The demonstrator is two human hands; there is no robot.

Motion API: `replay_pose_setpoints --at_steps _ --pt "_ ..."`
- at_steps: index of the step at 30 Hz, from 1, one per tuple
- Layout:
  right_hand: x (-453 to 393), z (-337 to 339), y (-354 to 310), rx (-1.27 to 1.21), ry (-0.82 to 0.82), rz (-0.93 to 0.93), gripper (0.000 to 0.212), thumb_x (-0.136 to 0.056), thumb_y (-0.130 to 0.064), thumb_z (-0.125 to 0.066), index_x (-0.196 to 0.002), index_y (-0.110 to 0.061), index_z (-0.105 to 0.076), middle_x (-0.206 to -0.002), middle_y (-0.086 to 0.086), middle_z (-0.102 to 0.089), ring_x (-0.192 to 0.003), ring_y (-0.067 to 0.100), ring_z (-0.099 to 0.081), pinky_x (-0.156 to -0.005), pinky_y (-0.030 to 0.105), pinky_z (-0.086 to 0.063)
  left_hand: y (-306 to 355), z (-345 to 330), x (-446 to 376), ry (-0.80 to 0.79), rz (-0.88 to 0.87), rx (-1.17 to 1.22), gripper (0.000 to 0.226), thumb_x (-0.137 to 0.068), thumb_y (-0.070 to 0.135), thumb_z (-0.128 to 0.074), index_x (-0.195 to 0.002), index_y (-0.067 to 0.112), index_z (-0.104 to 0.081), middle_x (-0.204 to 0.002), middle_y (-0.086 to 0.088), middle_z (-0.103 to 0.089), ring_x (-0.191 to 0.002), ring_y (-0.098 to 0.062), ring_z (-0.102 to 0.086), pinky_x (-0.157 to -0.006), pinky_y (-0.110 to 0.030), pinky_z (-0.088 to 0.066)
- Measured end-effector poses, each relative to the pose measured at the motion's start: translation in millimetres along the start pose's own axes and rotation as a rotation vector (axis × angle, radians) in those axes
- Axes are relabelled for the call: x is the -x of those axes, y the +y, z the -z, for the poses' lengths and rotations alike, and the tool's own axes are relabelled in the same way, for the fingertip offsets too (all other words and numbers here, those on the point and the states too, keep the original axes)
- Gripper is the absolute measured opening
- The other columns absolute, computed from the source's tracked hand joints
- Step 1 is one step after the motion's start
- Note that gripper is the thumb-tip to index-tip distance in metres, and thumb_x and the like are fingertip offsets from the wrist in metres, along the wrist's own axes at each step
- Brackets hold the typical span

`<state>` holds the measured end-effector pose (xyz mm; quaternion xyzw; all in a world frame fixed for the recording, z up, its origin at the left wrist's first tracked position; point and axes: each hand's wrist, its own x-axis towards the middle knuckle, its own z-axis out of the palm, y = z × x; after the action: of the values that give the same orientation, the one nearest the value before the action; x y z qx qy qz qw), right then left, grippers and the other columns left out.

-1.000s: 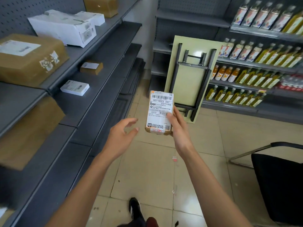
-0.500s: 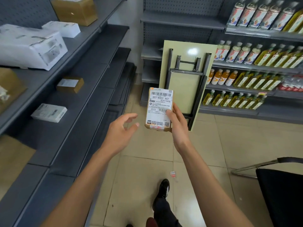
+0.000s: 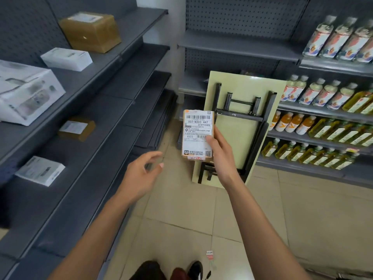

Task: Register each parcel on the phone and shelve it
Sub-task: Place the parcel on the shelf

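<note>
From the head camera, the person's right hand (image 3: pixel 221 156) holds a small brown parcel (image 3: pixel 197 134) upright in the aisle, label facing the camera. The thumb lies across the label's right side and the other fingers wrap behind the box, so the grip is closed around it. The white shipping label carries barcodes, the code "507-K503 447" and "K503" lower down.

The left hand (image 3: pixel 141 173) hangs in the air to the left of the parcel and lower, apart from it; its fingers are loosely curled and hold nothing.

Behind the parcel, a pale green folded desk (image 3: pixel 242 128) with black legs leans against the far shelving. To the right, shelves (image 3: pixel 323 112) carry rows of bottles, some with yellow oil, some orange.

On the left, grey metal shelving (image 3: pixel 113 81) runs along the aisle. Its upper board bears a brown carton (image 3: pixel 90 31), a white box (image 3: pixel 66 58) and a larger white box (image 3: pixel 26 93). The board below has a small brown box (image 3: pixel 77 128) with a white label and a flat white box (image 3: pixel 40 170).

The floor (image 3: pixel 181 215) is beige tile, with the person's dark shoe (image 3: pixel 194 269) at the bottom edge.
</note>
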<state>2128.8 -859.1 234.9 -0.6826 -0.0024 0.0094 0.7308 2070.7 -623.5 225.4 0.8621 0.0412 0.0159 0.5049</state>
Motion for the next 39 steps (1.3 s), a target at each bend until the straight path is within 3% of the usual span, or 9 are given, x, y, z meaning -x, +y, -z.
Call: replay_pose_setpoints --at_steps 6,10,14,18,24,34,39 --pt "-81.0 -22.0 17.5 0.038 -0.068 -0.065 0.052 -0.100 -0.031 -0.055 -0.151 -0.033 -0.047 -0.130 -0.014 -0.069 -0.117 0.010 -0.068 -0.090 0.024 -0.057 -15.4 9.0 -70.3 0.040 0.061 0.052 0.034 -0.095 0.023 -0.068 -0.127 0.034 -0.064 -0.121 0.022 -0.066 -0.111 0.011 -0.057 -0.097 -0.019 -0.045" --pt "-153.5 -51.7 13.9 0.090 -0.103 -0.077 0.053 -0.100 -0.028 -0.057 -0.152 -0.032 -0.045 -0.128 -0.017 -0.069 -0.114 0.006 -0.068 -0.093 0.027 -0.057 -29.8 26.4 -122.6 0.117 0.105 0.112 0.041 -0.096 0.020 -0.068 -0.134 0.030 -0.059 -0.122 0.018 -0.066 -0.115 0.005 -0.057 -0.092 -0.010 -0.038" --pt "-224.1 -91.3 8.7 0.124 -0.157 -0.060 0.057 -0.097 -0.029 -0.060 -0.152 -0.031 -0.045 -0.126 -0.019 -0.070 -0.111 0.002 -0.069 -0.082 0.016 -0.056 -48.9 52.4 -176.4 0.182 0.135 0.142 0.040 -0.096 0.019 -0.067 -0.134 0.028 -0.058 -0.123 0.014 -0.066 -0.116 0.004 -0.057 -0.095 -0.015 -0.042" --pt "-277.2 -126.7 16.3 0.114 -0.199 -0.067 0.058 -0.097 -0.027 -0.064 -0.152 -0.029 -0.045 -0.121 -0.022 -0.071 -0.109 0.004 -0.070 -0.083 0.020 -0.058 -68.1 73.6 -222.5 0.178 0.158 0.114 0.040 -0.097 0.024 -0.067 -0.135 0.030 -0.058 -0.122 0.018 -0.066 -0.117 0.007 -0.056 -0.102 -0.022 -0.042" --pt "-345.1 -173.6 33.5 0.140 -0.293 -0.140 0.062 -0.092 -0.029 -0.075 -0.148 -0.026 -0.049 -0.119 -0.019 -0.070 -0.100 0.004 -0.072 -0.074 0.018 -0.058 -101.2 96.7 -265.1 0.266 0.241 0.090 0.038 -0.095 0.030 -0.069 -0.130 0.042 -0.059 -0.119 0.027 -0.065 -0.115 0.014 -0.054 -0.099 -0.020 -0.042" --pt "-472.4 -250.9 73.9 0.168 -0.651 -0.281 0.048 -0.089 -0.022 -0.078 -0.132 -0.032 -0.060 -0.122 -0.008 -0.073 -0.103 0.010 -0.073 -0.074 0.025 -0.060 -125.2 105.0 -318.4 0.529 0.445 0.097 0.036 -0.096 0.034 -0.067 -0.127 0.048 -0.055 -0.119 0.031 -0.063 -0.116 0.012 -0.056 -0.102 -0.024 -0.045" --pt "-512.5 -284.2 95.5 0.236 -0.818 -0.342 0.050 -0.090 -0.020 -0.077 -0.137 -0.024 -0.059 -0.120 -0.008 -0.074 -0.104 0.011 -0.073 -0.076 0.027 -0.061 -135.2 98.7 -335.6 0.577 0.542 0.050 0.039 -0.098 0.031 -0.065 -0.135 0.032 -0.056 -0.121 0.020 -0.063 -0.116 0.002 -0.058 -0.105 -0.032 -0.048"
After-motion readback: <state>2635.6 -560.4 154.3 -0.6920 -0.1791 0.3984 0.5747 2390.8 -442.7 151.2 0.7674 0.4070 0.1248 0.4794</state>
